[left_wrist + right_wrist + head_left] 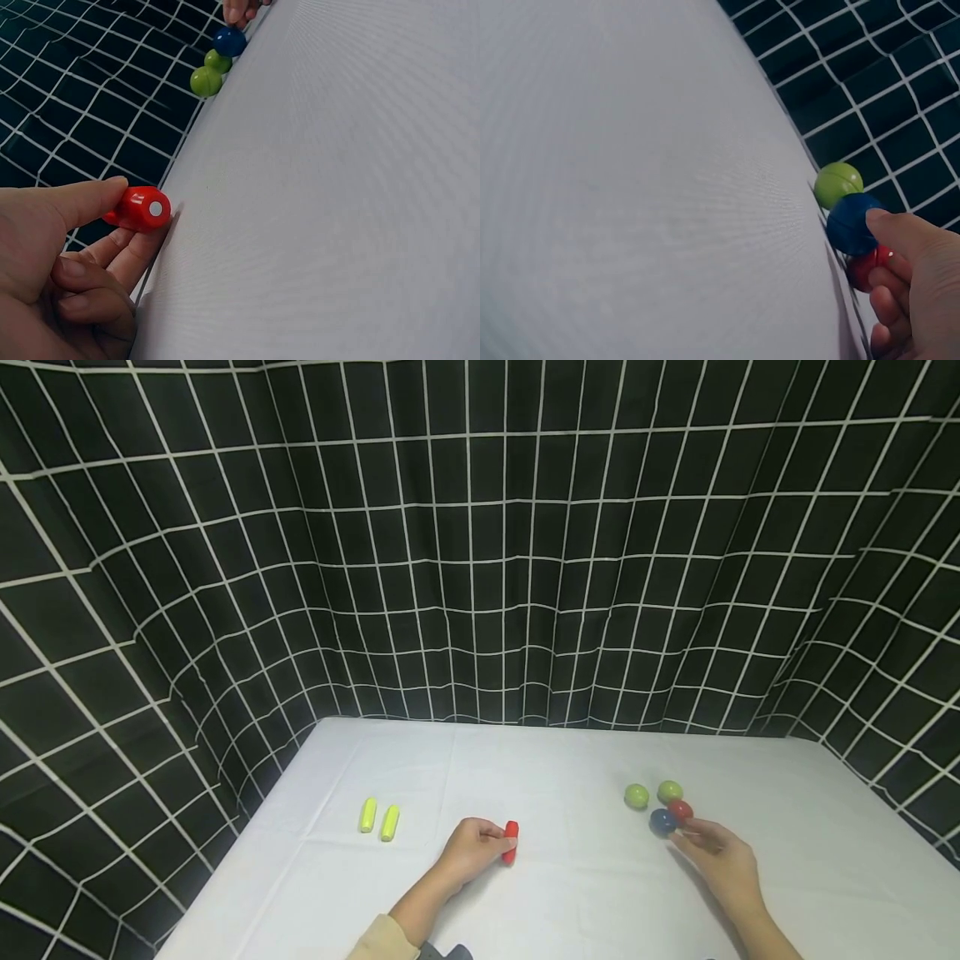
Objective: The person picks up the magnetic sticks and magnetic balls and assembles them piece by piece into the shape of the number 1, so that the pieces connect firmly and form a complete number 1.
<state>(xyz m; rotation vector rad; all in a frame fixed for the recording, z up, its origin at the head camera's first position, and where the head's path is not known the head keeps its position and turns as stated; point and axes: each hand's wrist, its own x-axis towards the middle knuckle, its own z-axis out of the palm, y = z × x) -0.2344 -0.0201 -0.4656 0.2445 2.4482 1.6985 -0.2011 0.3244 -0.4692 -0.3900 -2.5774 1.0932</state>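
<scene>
My left hand (468, 853) pinches a short red rod (511, 832) between thumb and fingers. Its end face shows a white dot in the left wrist view, and the rod stands close over the white cloth. To the right, my right hand (722, 866) holds a blue ball (850, 225) at its fingertips, thumb on the near side. A red ball (680, 811) sits right beside the blue one, partly covered by fingers in the right wrist view. Two green balls, one (637, 796) left and one (670, 791) behind, lie close by.
Two yellow rods (368, 815) lie side by side on the left part of the white-covered table (570, 910). Black curtains (510, 552) with a white grid hang around the back and sides of the table.
</scene>
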